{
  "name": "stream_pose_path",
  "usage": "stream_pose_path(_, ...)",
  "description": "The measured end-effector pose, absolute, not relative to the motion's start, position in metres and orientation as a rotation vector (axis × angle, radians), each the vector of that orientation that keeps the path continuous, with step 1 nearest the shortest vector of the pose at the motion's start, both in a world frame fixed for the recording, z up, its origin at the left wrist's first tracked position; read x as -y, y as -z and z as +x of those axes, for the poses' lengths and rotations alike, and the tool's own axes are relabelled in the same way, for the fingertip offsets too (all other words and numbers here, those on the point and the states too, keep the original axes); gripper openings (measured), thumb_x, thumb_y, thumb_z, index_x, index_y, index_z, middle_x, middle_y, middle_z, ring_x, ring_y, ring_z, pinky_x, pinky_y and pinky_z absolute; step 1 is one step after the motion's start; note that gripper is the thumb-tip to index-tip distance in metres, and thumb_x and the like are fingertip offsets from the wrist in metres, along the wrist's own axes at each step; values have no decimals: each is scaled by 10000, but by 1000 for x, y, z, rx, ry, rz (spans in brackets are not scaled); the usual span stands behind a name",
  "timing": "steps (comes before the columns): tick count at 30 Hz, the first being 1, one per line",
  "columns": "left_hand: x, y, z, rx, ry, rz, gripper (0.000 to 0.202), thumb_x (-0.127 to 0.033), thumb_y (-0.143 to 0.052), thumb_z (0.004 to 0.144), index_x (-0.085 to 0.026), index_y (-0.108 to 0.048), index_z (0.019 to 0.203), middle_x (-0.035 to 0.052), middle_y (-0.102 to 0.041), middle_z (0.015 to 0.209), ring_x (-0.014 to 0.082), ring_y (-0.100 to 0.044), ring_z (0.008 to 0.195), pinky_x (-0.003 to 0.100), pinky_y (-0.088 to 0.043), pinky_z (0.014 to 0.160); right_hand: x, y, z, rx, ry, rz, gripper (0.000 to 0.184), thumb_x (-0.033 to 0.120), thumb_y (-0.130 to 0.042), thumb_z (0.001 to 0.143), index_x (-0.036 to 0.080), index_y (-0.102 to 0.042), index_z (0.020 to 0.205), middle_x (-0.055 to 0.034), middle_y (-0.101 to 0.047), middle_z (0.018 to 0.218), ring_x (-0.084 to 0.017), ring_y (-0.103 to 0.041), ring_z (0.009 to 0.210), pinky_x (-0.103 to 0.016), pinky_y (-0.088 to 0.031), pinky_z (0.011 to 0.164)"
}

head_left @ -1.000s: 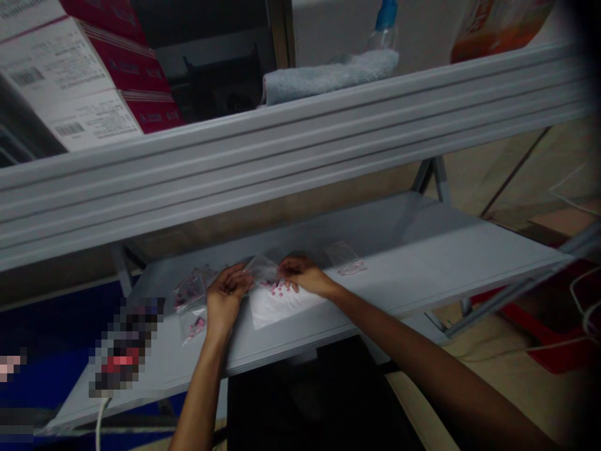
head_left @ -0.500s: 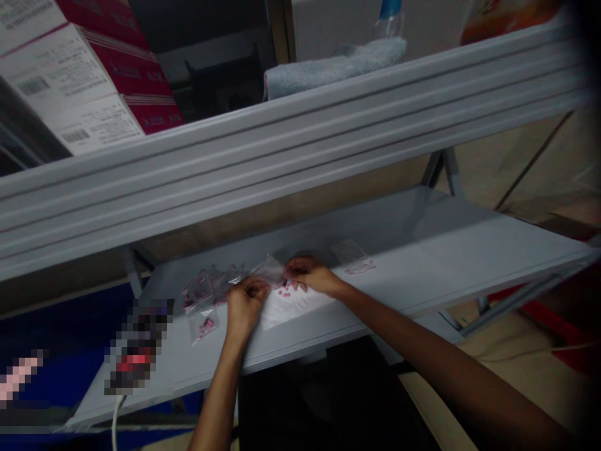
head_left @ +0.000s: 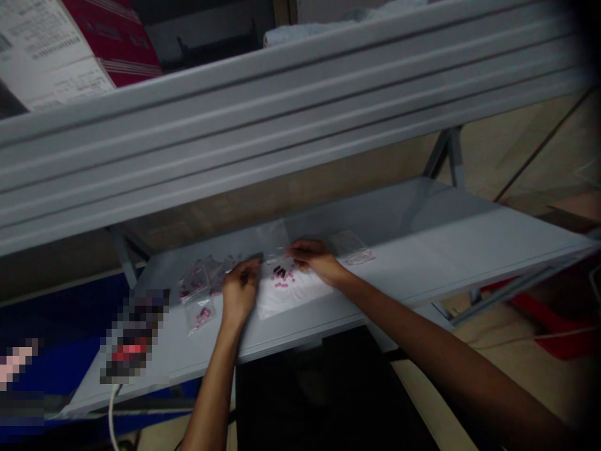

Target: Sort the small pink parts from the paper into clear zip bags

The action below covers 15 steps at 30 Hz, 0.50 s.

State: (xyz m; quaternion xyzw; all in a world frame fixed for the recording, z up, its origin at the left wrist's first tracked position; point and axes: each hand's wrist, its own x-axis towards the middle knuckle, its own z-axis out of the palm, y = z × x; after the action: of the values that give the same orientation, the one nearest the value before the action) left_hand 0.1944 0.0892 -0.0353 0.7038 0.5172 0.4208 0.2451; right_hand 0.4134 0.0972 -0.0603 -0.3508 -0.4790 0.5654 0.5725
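Observation:
Small round pink beads [head_left: 282, 285] and a few dark, elongated pieces [head_left: 280, 271] lie loose on a white sheet [head_left: 275, 307]. Just behind them is a clear plastic bag [head_left: 273, 238]. My right hand [head_left: 313, 258] pinches this bag at its near right edge. To the left of the beads, my left hand [head_left: 241, 285] has its fingers loosely bent and apart, with nothing visible in them; its fingertips come close to the bag's left corner. Left of that hand rest several clear bags, one with pink pieces [head_left: 201, 316] inside and a pile [head_left: 197, 279] behind it.
Another clear bag [head_left: 351, 247] lies right of my right hand. A grey ridged shelf beam [head_left: 282, 113] crosses above the grey tabletop [head_left: 446, 232]. Boxes [head_left: 70, 50] and a light cloth [head_left: 305, 34] sit above it. A blurred-out item [head_left: 134, 338] with a white cable is at the left.
The plastic bag, previously between both hands over the sheet, now lies farther back. My left hand has let go of it. More beads and the dark pieces show on the sheet.

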Motion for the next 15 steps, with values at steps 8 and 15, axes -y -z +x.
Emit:
stream_pose_path(8, -89, 29, 207, -1298, -879, 2162, 329, -154, -492, 861, -167, -725, 1093, 102, -748, 1106, 225, -693, 989, 357, -509, 935, -91, 50, 426, 999, -1156, -929, 252, 347, -708, 693, 177, -652, 871, 28, -577, 587, -85, -421, 426, -224, -292, 403)
stream_pose_path(15, -75, 12, 190, -1367, -1066, 2178, 353, -120, -465, 806, -199, -751, 998, 80, -754, 1059, 248, -666, 1029, 379, -473, 966, -34, 50, 502, 1174, -512, -1307, 329, 306, -610, 773, 127, -666, 1043, -80, -706, 787, -175, -614, 635, -269, -457, 555)
